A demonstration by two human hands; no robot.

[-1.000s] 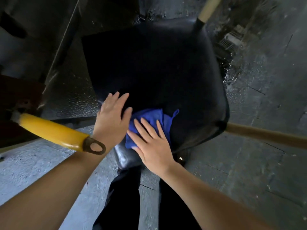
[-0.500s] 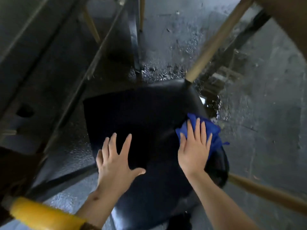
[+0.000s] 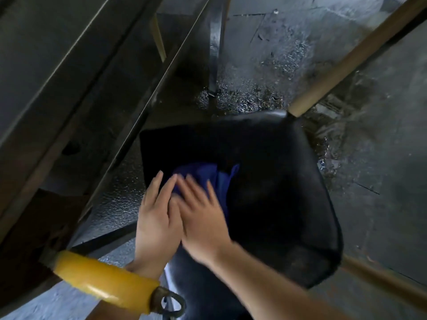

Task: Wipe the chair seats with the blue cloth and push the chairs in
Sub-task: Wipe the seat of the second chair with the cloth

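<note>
A black padded chair seat (image 3: 272,181) fills the middle of the head view, with light wooden legs (image 3: 346,63) angling off at the upper right. The blue cloth (image 3: 208,179) lies on the seat's left half. My right hand (image 3: 203,218) presses flat on the cloth with straight fingers and is motion-blurred. My left hand (image 3: 154,215) rests flat on the seat right beside it, fingers straight, its fingertips touching the cloth's left edge.
A dark table underside and metal frame (image 3: 97,88) slant across the upper left. A yellow handle with a metal loop (image 3: 108,282) crosses the lower left over my left wrist. The floor (image 3: 381,158) is grey and wet.
My right hand has swept the blue cloth from the seat's right edge back to the left half, beside my left hand. The left hand stays on the seat.
</note>
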